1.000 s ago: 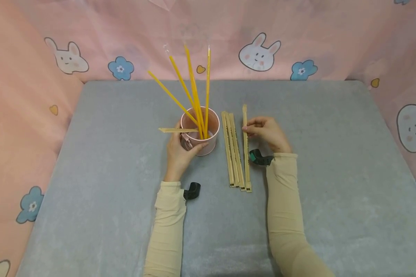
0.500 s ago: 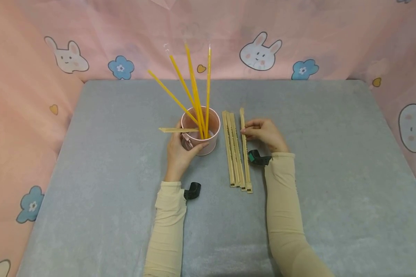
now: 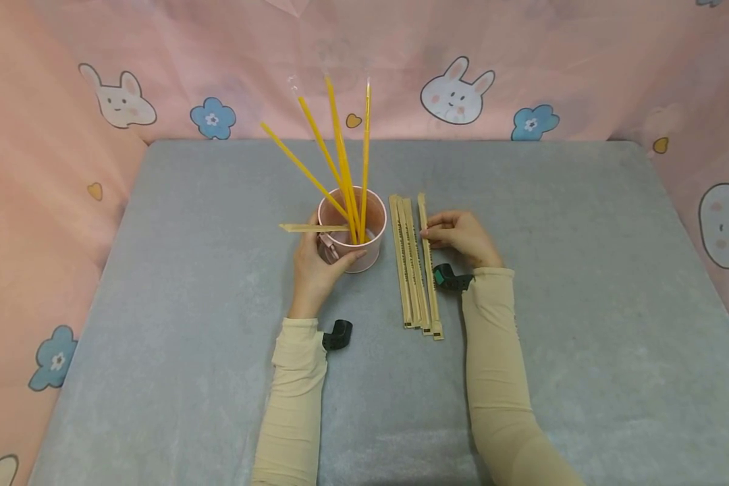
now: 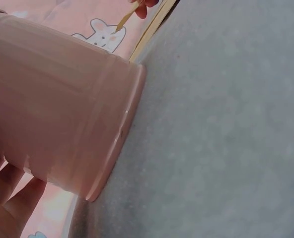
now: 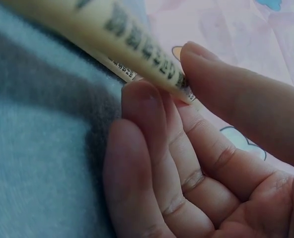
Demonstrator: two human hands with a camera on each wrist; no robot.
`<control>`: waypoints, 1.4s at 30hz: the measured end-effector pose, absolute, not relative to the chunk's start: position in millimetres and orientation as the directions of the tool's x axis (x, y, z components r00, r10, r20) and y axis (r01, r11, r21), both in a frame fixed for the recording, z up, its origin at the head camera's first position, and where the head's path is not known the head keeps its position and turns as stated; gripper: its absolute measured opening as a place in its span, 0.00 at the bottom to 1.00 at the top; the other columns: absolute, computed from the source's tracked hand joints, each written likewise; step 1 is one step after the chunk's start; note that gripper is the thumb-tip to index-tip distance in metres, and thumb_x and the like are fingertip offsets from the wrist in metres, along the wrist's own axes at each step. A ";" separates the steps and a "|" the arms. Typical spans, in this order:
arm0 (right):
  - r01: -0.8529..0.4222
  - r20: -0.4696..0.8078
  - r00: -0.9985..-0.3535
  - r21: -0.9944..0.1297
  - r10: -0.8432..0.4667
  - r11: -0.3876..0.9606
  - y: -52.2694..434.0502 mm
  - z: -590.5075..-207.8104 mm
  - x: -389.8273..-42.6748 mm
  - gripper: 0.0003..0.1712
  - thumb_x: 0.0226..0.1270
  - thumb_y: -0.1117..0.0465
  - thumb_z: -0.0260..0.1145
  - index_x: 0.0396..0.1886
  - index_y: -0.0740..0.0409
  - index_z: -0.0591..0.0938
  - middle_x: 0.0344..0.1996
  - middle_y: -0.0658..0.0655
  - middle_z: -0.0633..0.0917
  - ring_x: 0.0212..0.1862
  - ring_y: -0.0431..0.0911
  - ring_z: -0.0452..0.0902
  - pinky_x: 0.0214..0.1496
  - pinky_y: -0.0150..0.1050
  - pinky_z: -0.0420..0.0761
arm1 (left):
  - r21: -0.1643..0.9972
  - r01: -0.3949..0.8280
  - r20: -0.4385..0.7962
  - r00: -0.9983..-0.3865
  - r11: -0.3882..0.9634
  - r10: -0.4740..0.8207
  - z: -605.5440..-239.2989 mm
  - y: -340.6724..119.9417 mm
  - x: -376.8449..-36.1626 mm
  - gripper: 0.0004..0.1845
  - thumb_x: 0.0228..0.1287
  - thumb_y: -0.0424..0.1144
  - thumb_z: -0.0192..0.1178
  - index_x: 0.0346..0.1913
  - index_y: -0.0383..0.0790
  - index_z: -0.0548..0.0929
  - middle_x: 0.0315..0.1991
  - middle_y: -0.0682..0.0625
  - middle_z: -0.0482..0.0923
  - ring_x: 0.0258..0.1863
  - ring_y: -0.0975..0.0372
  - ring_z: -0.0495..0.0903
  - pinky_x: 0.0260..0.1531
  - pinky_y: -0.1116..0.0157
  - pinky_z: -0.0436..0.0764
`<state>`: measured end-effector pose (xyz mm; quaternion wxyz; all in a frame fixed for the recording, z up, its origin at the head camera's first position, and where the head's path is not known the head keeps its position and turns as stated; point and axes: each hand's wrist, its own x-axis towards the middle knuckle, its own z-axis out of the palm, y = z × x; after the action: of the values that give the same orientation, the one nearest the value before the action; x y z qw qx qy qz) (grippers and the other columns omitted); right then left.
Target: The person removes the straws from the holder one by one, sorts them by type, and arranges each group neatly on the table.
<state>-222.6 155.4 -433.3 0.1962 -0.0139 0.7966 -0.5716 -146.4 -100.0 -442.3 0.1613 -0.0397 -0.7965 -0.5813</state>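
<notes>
Well inside table edges [image 3: 583, 151], left fingers [image 4: 29, 198] grip a cup [image 4: 62, 99] while right fingers [image 3: 443, 233] pinch a paper packet [image 3: 435, 310]

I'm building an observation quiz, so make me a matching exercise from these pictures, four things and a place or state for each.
1. Yellow straws
2. Left hand
3. Right hand
4. Pink cup

A. pinching a tan wrapped stick
B. resting on the grey table
C. gripping the cup
D. leaning inside the cup

Pairs: 1-D, 2-C, 3-A, 4-B.
</notes>
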 end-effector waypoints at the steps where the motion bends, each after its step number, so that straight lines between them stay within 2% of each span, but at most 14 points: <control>1: 0.204 -0.299 -0.921 -0.916 -0.248 0.345 155.3 -433.4 -222.7 0.19 0.61 0.67 0.67 0.46 0.77 0.77 0.27 0.48 0.84 0.30 0.37 0.80 0.36 0.34 0.82 | 0.914 0.249 0.301 -0.945 0.320 -0.125 -442.3 -99.9 -146.3 0.48 0.42 0.34 0.77 0.68 0.34 0.63 0.62 0.40 0.69 0.60 0.55 0.70 0.60 0.63 0.67; 10: 0.228 -0.316 -0.912 -0.921 -0.262 0.317 155.3 -434.0 -224.5 0.19 0.62 0.69 0.65 0.49 0.78 0.76 0.27 0.48 0.84 0.29 0.37 0.80 0.37 0.34 0.82 | 0.917 0.237 0.290 -0.948 0.320 -0.130 -441.7 -99.8 -145.7 0.48 0.42 0.34 0.77 0.68 0.33 0.63 0.62 0.39 0.69 0.61 0.54 0.69 0.61 0.62 0.67; 21: 0.240 -0.325 -0.921 -0.909 -0.216 0.342 152.6 -433.8 -223.8 0.17 0.61 0.67 0.66 0.44 0.78 0.77 0.24 0.48 0.83 0.26 0.38 0.79 0.32 0.32 0.81 | 0.916 0.242 0.295 -0.947 0.322 -0.130 -442.0 -100.0 -146.3 0.48 0.42 0.34 0.77 0.68 0.33 0.63 0.62 0.39 0.68 0.60 0.54 0.70 0.61 0.62 0.68; 31: 0.217 -0.289 -0.946 -0.902 -0.148 0.374 147.7 -438.2 -224.5 0.16 0.63 0.66 0.65 0.44 0.77 0.78 0.31 0.57 0.83 0.27 0.39 0.79 0.32 0.32 0.81 | 0.920 0.238 0.288 -0.949 0.311 -0.126 -441.9 -99.9 -146.5 0.48 0.42 0.34 0.76 0.68 0.34 0.63 0.63 0.40 0.68 0.60 0.54 0.70 0.60 0.62 0.68; 38: 0.223 -0.290 -0.946 -0.908 -0.147 0.355 145.8 -441.1 -225.7 0.16 0.62 0.67 0.65 0.44 0.77 0.78 0.27 0.51 0.83 0.27 0.38 0.79 0.31 0.30 0.80 | 0.920 0.237 0.288 -0.949 0.312 -0.128 -441.6 -99.6 -146.2 0.48 0.43 0.34 0.76 0.68 0.33 0.63 0.63 0.39 0.68 0.60 0.54 0.70 0.60 0.62 0.68; 42: 0.222 -0.287 -0.947 -0.909 -0.144 0.352 145.1 -441.5 -225.7 0.17 0.62 0.67 0.66 0.45 0.78 0.78 0.27 0.52 0.83 0.26 0.38 0.79 0.30 0.30 0.80 | 0.918 0.232 0.285 -0.950 0.320 -0.130 -441.4 -99.5 -146.4 0.48 0.42 0.34 0.76 0.68 0.32 0.62 0.62 0.39 0.68 0.60 0.53 0.70 0.61 0.62 0.67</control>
<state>-225.7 145.1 -441.5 0.1606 0.0243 0.8062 -0.5689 -146.4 -99.5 -441.4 0.1556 -0.0320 -0.7974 -0.5821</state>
